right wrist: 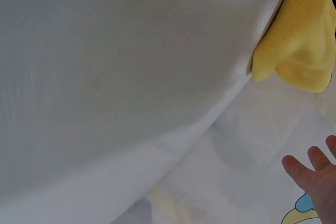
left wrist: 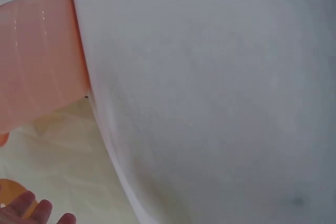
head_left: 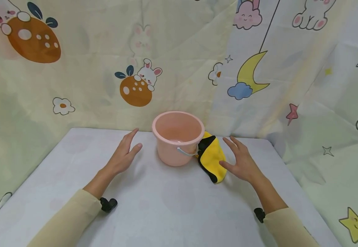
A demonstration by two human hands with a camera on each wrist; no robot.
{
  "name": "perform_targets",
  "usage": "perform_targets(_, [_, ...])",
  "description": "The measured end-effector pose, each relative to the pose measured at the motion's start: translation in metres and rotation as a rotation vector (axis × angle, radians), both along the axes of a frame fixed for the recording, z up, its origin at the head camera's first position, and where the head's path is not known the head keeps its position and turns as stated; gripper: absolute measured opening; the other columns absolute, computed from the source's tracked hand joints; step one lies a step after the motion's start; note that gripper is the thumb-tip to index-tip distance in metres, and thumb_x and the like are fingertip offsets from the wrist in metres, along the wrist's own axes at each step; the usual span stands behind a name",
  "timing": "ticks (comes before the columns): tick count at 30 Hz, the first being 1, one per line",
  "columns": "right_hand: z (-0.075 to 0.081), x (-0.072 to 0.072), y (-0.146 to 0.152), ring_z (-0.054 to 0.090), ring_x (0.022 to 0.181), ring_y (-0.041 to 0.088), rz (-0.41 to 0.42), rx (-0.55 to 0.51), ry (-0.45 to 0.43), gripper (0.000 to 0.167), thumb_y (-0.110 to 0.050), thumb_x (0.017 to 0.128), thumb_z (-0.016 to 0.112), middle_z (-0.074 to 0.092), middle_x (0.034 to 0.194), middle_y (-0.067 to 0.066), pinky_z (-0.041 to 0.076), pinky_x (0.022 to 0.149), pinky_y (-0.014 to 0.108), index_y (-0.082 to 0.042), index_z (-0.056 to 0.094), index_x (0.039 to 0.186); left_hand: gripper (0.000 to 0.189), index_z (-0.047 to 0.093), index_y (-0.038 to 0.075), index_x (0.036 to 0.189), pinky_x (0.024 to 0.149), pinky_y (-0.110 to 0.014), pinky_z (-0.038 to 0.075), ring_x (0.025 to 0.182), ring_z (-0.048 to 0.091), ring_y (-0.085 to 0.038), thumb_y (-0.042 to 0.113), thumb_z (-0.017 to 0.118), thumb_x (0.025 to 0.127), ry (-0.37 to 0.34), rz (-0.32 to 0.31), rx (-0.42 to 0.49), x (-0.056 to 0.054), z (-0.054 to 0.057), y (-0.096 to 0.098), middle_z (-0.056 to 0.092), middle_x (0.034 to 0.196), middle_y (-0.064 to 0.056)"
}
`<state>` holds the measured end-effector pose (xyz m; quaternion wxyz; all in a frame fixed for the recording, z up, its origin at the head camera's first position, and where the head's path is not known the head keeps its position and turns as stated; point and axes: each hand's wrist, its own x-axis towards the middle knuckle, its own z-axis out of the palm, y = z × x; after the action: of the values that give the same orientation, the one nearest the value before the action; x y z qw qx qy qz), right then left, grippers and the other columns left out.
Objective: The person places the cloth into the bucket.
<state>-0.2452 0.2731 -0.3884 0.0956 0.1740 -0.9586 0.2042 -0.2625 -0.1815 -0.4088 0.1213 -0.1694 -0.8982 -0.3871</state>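
A pink plastic bucket (head_left: 173, 151) stands upright near the back of the white table, its pale handle hanging down at the front right. Against its right side lies a yellow cloth with black edging (head_left: 212, 159), folded and crumpled. My left hand (head_left: 124, 155) is held out to the left of the bucket, apart from it, fingers extended and thumb spread. On the other side my right hand (head_left: 240, 160) hovers by the cloth's right edge with spread fingers; whether it touches the cloth cannot be told from the head view. The right wrist view shows a gap between fingers and cloth (right wrist: 302, 35).
The white table (head_left: 166, 212) extends toward me under both forearms. Behind it hangs a cartoon-printed curtain (head_left: 179, 85), close to the table's back edge, and it continues along the sides. Small black devices (head_left: 108, 204) are worn at both wrists.
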Motion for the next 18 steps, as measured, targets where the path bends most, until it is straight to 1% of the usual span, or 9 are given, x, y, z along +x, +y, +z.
perform_targets(4, [-0.003, -0.003, -0.003, 0.023, 0.148, 0.051, 0.002, -0.007, -0.011, 0.089, -0.037, 0.090, 0.076, 0.019, 0.167, 0.022, 0.038, 0.102, 0.078, -0.023, 0.027, 0.163, 0.068, 0.019, 0.014, 0.165, 0.122, -0.064, 0.019, 0.155, 0.022, -0.037, 0.040, 0.045, 0.108, -0.014, 0.003, -0.013, -0.002, -0.001, 0.003, 0.025, 0.168, -0.015])
perform_targets(8, [-0.006, -0.007, -0.009, 0.023, 0.148, 0.052, 0.002, -0.005, -0.025, 0.091, -0.042, 0.089, 0.076, 0.019, 0.167, 0.022, 0.038, 0.102, 0.078, -0.024, 0.027, 0.163, 0.067, 0.020, 0.014, 0.165, 0.123, -0.064, 0.020, 0.155, 0.022, -0.037, 0.040, 0.044, 0.108, -0.001, 0.003, 0.000, -0.005, -0.001, 0.007, 0.025, 0.168, -0.015])
perform_targets(13, [-0.011, -0.014, -0.015, 0.023, 0.149, 0.051, 0.016, 0.015, -0.057, 0.092, -0.042, 0.088, 0.078, 0.018, 0.168, 0.021, 0.039, 0.103, 0.076, -0.022, 0.029, 0.163, 0.065, 0.022, 0.010, 0.164, 0.122, -0.063, 0.020, 0.154, 0.024, -0.039, 0.037, 0.044, 0.109, 0.020, -0.028, 0.060, -0.010, -0.005, 0.016, 0.028, 0.166, -0.018])
perform_targets(16, [-0.012, -0.017, -0.020, 0.024, 0.149, 0.052, 0.020, 0.026, -0.075, 0.094, -0.043, 0.086, 0.080, 0.017, 0.169, 0.021, 0.039, 0.103, 0.076, -0.022, 0.030, 0.163, 0.065, 0.022, 0.010, 0.164, 0.122, -0.063, 0.020, 0.154, 0.024, -0.039, 0.036, 0.044, 0.109, 0.013, -0.048, 0.104, -0.013, -0.004, 0.024, 0.028, 0.165, -0.019])
perform_targets(18, [-0.013, -0.021, -0.024, 0.024, 0.149, 0.052, 0.018, 0.043, -0.086, 0.096, -0.044, 0.085, 0.080, 0.016, 0.169, 0.021, 0.039, 0.103, 0.076, -0.023, 0.029, 0.163, 0.066, 0.020, 0.010, 0.164, 0.122, -0.063, 0.021, 0.154, 0.024, -0.040, 0.036, 0.045, 0.108, -0.005, -0.056, 0.138, -0.015, -0.003, 0.028, 0.028, 0.165, -0.020])
